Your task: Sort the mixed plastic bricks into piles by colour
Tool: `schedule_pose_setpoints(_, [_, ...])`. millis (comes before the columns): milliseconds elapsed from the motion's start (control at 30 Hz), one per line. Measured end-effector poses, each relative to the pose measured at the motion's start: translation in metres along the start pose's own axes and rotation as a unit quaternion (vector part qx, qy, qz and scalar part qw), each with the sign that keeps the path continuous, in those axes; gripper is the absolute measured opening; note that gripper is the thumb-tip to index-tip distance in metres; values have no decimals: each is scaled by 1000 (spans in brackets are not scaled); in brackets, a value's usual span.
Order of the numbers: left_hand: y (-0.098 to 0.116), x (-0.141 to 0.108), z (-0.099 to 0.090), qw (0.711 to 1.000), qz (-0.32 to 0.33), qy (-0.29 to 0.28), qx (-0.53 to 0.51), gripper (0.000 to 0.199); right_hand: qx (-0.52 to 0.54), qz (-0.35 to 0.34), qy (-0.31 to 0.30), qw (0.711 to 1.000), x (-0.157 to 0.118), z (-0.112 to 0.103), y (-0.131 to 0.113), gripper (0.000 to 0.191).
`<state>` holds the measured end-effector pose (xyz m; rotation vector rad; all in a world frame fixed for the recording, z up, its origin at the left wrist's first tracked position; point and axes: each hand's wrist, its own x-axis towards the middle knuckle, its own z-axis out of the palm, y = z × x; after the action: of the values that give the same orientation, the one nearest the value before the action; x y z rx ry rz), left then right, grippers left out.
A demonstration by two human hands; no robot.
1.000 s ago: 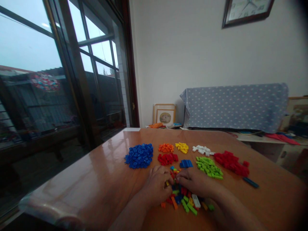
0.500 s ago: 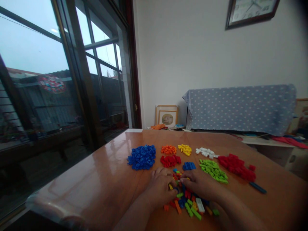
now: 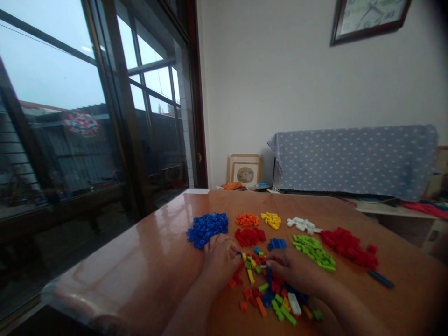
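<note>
My left hand (image 3: 221,254) is closed in a pinch at the front edge of the blue brick pile (image 3: 207,229), with a small blue brick (image 3: 239,253) at its fingertips. My right hand (image 3: 287,265) bends over the mixed toy bricks (image 3: 276,298), its thumb and fingers drawn together. A small white piece (image 3: 263,266) shows by its fingertips; whether they grip it is unclear. Red, orange, yellow, green, blue and white bricks lie loose between and below the hands, some hidden under the right hand.
Sorted brick piles lie beyond: orange (image 3: 247,219), yellow (image 3: 271,220), red (image 3: 249,236), blue (image 3: 277,244), white (image 3: 303,225), green (image 3: 314,252) and a larger red one (image 3: 350,247). A dark bar (image 3: 381,279) rests on the wooden table (image 3: 140,266) at right.
My left hand has moved left and away from the mixed bricks toward the blue pile, uncovering yellow, green and red bricks. My right hand stays nearly in place. The view has shifted slightly.
</note>
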<state>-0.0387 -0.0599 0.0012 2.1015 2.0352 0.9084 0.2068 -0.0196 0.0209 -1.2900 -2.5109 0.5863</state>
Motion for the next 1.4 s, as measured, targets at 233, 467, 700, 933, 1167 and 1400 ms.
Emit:
schedule_pose_setpoints(233, [-43,10,-7,978,-191,44,76,16,-1,9,-7,1000,0,-2,2,29])
schedule_pose_setpoints(467, [-37,12,-11,984,-165,43,56,21,-7,6,17,1000,0,-5,8,28])
schedule_pose_setpoints(700, [-31,6,-8,989,-126,5,72,18,2,10,28,1000,1,-7,16,27])
schedule_pose_setpoints(933, [-7,-1,-4,999,18,-27,9,12,-12,39,69,997,4,-14,28,25])
schedule_pose_setpoints(1167, [26,-14,-4,991,85,-101,31,14,15,111,190,975,7,-25,52,30])
schedule_pose_setpoints(1400, [30,-15,7,992,76,-80,56,25,14,102,182,978,9,-18,40,34])
